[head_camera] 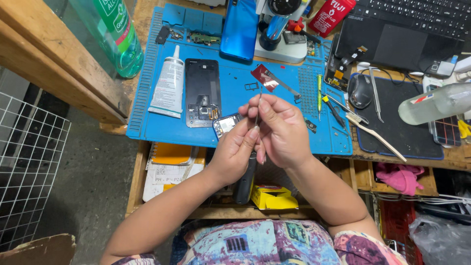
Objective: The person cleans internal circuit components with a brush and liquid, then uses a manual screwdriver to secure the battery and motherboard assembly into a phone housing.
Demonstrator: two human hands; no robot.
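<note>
Holding our hands together over the near edge of the blue mat, we pinch thin tweezers in the right hand, fingers curled narrow around the shaft with the tip pointing up and away from us. The left hand is closed around a small part, a pale, shiny piece peeking out above the thumb and forefinger; what else that hand grips we cannot tell, though a dark handle hangs below the palm. The two hands touch at the fingertips. Just beyond them on the mat lies an opened phone, back up, with a white tube beside it on the left. A red card and a little tray frame lie past the tweezers, a green screwdriver to the right. A mouse rests on the dark pad farther right.
</note>
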